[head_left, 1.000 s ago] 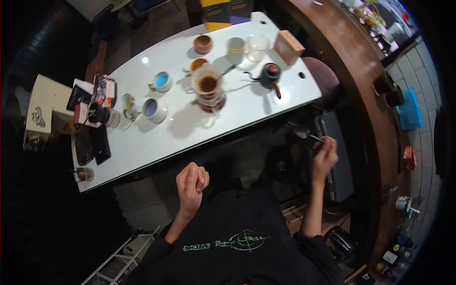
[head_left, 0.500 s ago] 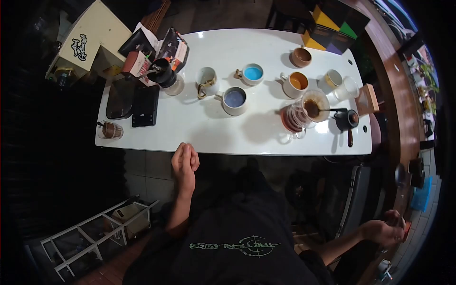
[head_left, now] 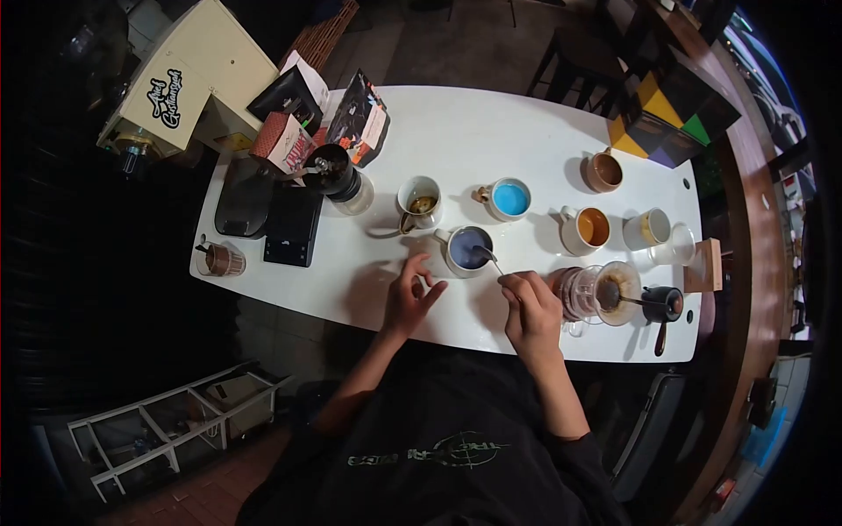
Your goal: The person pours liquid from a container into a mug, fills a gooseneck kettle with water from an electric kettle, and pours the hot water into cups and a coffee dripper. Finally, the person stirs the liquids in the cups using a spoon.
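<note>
My right hand point(head_left: 534, 316) is closed around the handle of a metal spoon point(head_left: 494, 261). The spoon's lower end dips into a white mug point(head_left: 454, 260) with a blue-grey inside. Just left of that mug is my left hand point(head_left: 407, 302), its fingers spread and holding nothing. Behind it stands a mug with a gold-brown inside point(head_left: 420, 191). A mug with a bright blue inside point(head_left: 510, 199) is a little farther back. To the right of my right hand, a glass coffee server point(head_left: 577, 294) carries a dripper with a coffee-stained filter point(head_left: 619, 282).
An orange-lined mug point(head_left: 586, 231), a brown cup point(head_left: 604, 172) and a small black pot point(head_left: 662, 304) occupy the right side. On the left are a hand grinder point(head_left: 338, 173), a black scale point(head_left: 294, 230), coffee bags point(head_left: 361, 123) and a glass of grounds point(head_left: 221, 259).
My right hand has come from the far right counter to the mug, now with a spoon. My left hand has moved right, over the table, and its fingers have spread. The view has shifted.
</note>
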Motion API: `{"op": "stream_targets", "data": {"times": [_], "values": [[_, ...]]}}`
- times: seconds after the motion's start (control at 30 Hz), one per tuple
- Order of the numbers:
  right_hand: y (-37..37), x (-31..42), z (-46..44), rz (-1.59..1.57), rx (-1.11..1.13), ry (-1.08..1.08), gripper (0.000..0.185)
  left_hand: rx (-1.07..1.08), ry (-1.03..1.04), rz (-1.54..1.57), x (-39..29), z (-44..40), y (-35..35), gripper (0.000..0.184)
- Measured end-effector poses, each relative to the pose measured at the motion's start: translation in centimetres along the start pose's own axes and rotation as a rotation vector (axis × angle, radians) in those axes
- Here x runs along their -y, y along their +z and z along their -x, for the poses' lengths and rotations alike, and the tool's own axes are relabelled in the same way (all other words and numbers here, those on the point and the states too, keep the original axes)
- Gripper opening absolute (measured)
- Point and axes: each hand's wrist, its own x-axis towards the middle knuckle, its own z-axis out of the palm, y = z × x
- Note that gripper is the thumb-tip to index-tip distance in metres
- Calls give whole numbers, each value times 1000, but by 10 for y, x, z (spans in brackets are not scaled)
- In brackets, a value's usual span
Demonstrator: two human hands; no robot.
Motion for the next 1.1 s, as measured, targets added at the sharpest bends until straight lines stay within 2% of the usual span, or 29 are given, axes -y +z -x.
{"op": "stream_targets", "data": {"times": [0.03,0.13,0.27,0.4,0.47,0.53,0.73,1.0,1.1], "values": [[8,-7,0,20,89,9,16,-18,-2,2,11,-1,7,59],[24,-22,-5,5,169,22,18,5,-22,-70,22,-5,16,64],[41,-37,-17,62,217,-9,17,-44,16,-2,29,-17,26,67],[46,-35,-25,207,245,4,16,50,-23,-12,26,-25,21,67],[44,-29,-28,215,255,38,15,94,68,-20,25,-28,16,63],[46,-24,-24,222,260,81,13,100,48,-5,26,-27,15,61],[61,-21,-20,37,223,193,12,119,26,24,29,-28,15,58],[51,-21,-24,153,190,128,13,125,-1,55,28,-27,14,56],[52,-19,-20,126,220,144,12,90,67,49,29,-27,16,55]]}}
